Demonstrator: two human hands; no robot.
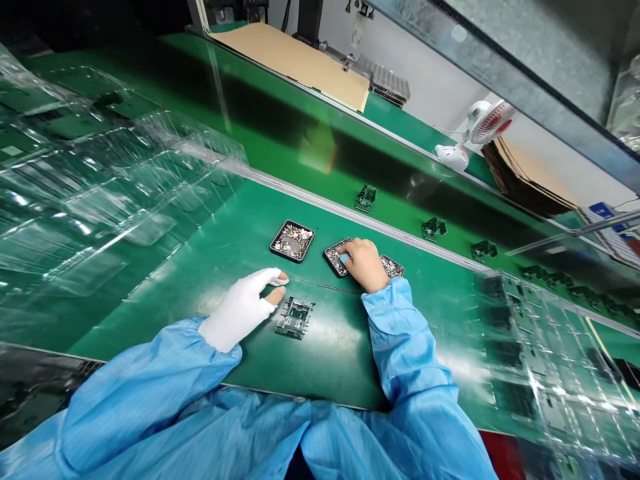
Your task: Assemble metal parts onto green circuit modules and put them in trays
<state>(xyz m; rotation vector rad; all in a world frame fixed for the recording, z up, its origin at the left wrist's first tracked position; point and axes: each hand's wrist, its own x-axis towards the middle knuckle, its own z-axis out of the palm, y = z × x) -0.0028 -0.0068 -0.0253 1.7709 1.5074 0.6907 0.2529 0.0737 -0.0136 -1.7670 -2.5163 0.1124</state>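
My left hand [243,307], in a white glove with bare fingertips, is open just left of a green circuit board [295,318] lying on the green mat. My right hand [367,263] is over a small black tray [332,257] of tiny metal parts, its fingers closed together down at the parts; what they pinch is too small to name. A second black tray [293,241] of metal parts is to the left, and a third [391,266] is partly behind my right wrist. A thin metal rod [337,289] lies between the board and the trays.
Clear plastic trays [100,180] cover the left side, and more trays [545,360] with boards stand at the right. Beyond a pale rail [320,201], several boards [367,198] sit on a green strip. A white fan [453,157] stands on the shelf behind.
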